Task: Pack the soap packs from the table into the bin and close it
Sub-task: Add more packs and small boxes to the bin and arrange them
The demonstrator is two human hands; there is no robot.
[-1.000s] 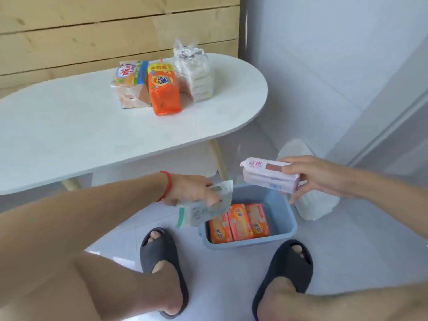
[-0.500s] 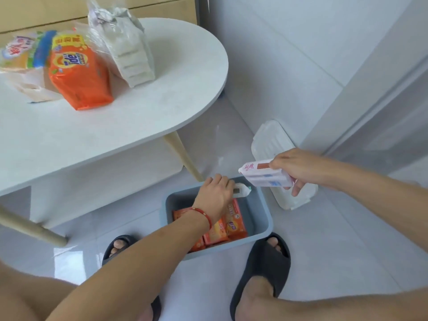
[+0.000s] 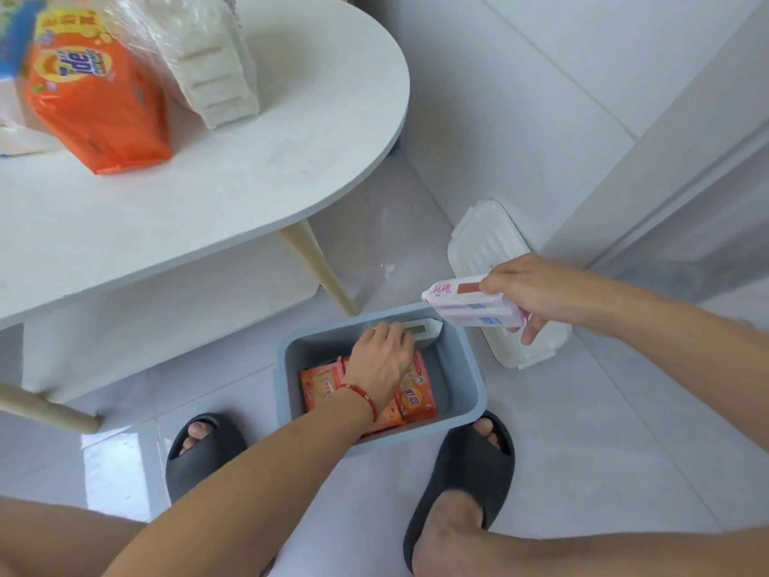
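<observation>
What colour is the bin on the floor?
The bin is grey-blue, seen best in the head view.

Left hand [image 3: 380,360] sets a white-green soap pack [image 3: 420,329] inside the blue plastic bin [image 3: 466,368]; at 2 o'clock, right hand [image 3: 537,295] grips a pink-white soap pack [image 3: 466,310].

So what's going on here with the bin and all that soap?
A person is packing soap into a blue bin on the floor. The left hand is down inside it, setting a pale pack against the far wall beside the orange packs. The right hand holds a pink and white pack above the bin's rim. More soap packs wait on the table, and the white lid lies on the floor.
</observation>
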